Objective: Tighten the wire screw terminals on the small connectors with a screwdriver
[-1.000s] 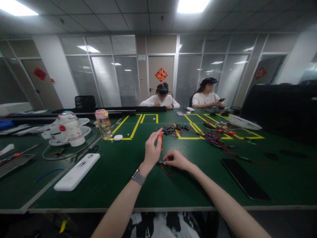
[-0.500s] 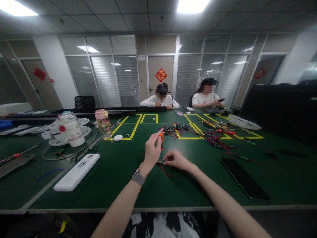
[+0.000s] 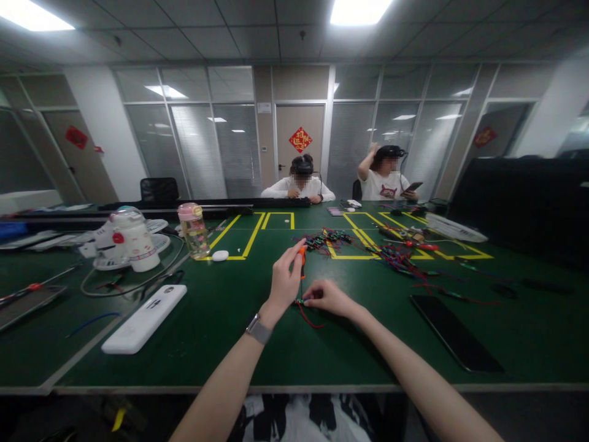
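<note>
The left hand [image 3: 285, 276] curls its fingers loosely around an orange screwdriver [image 3: 302, 253], tip down at a green part [image 3: 300, 301] pinched in the right hand [image 3: 330, 297]. Beyond the screwdriver, wires [image 3: 327, 238] crowd the table [image 3: 317, 362]; left lies a white device [image 3: 143, 320], right a phone [image 3: 453, 331]. Bare tabletop stretches from the screwdriver to the near edge.

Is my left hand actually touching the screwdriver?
Touching. The head view shows the left hand holding the screwdriver by its orange handle, with no gap visible.
</note>
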### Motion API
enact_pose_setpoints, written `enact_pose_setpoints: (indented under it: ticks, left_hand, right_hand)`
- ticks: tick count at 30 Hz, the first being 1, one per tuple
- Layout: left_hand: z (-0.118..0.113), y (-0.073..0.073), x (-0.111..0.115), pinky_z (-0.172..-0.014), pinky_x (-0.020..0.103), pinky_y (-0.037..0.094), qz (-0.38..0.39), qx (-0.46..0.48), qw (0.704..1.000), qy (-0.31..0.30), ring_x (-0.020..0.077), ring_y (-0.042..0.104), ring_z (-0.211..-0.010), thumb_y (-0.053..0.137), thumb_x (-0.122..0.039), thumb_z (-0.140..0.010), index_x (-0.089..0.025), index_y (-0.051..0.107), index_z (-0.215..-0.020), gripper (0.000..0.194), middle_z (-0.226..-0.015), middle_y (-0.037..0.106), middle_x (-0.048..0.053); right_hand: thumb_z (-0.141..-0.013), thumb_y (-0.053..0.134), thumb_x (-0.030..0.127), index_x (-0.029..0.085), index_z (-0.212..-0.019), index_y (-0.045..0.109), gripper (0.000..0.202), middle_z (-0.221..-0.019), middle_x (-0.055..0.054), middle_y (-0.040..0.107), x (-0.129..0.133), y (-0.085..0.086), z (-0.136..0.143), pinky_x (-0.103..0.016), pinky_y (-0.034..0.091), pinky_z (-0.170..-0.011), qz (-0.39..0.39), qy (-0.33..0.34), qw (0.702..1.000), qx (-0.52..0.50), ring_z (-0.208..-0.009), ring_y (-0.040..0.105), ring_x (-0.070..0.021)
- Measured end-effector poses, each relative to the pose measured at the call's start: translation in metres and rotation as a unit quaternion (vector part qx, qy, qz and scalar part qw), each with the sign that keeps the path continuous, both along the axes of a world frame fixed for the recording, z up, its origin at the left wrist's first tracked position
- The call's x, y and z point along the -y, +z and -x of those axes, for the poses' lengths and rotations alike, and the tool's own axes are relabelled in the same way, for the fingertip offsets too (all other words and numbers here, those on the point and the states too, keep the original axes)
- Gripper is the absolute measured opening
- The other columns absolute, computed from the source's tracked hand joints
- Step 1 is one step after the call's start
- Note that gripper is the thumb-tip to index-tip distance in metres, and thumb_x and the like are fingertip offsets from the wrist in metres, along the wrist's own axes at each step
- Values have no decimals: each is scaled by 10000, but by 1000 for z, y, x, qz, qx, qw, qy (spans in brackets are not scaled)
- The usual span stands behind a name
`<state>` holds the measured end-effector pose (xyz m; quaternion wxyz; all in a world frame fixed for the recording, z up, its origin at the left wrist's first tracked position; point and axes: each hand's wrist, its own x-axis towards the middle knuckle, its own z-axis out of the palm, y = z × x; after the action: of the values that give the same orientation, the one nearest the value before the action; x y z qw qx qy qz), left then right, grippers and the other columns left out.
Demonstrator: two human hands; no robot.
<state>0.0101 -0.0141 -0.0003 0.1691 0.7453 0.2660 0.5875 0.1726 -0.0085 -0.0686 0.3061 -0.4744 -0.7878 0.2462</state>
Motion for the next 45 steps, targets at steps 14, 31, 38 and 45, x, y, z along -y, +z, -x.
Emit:
enact_pose_setpoints:
  ticks: [14,31,38,45]
  left_hand:
    - [0,-1,-2,-876,299,463,-6,-7,1000,17,159,584,-988,411,-255,-956,-241,579,-1230,322,-1094,610,61]
    - [0,0,-2,-951,328,449,-13,1,1000,10,177,579,-1090,392,-224,-954,-219,577,-1228,331,-1197,615,73]
    - [1,0,-1,-775,280,481,-42,7,997,69,149,583,-844,546,-254,-887,-220,649,-1084,225,-936,605,38]
    - [1,1,1,-825,279,470,-28,5,998,54,153,593,-916,459,-248,-933,-218,634,-1124,261,-1010,616,55]
  right_hand:
    - [-705,726,239,156,-836,764,159,-672,-18,631,1,1,0,-226,371,-549,-4,3,1000,4,-593,510,-128]
    - [-704,727,230,140,-841,757,166,-662,-16,632,3,4,1,-221,375,-542,15,2,1000,-3,-577,509,-120]
    - [-705,730,233,155,-839,761,158,-675,-14,626,3,4,0,-225,375,-551,3,-1,1000,6,-592,509,-123]
    - [-709,724,234,150,-842,760,161,-673,-15,629,2,3,0,-227,378,-554,5,4,1000,6,-590,511,-124]
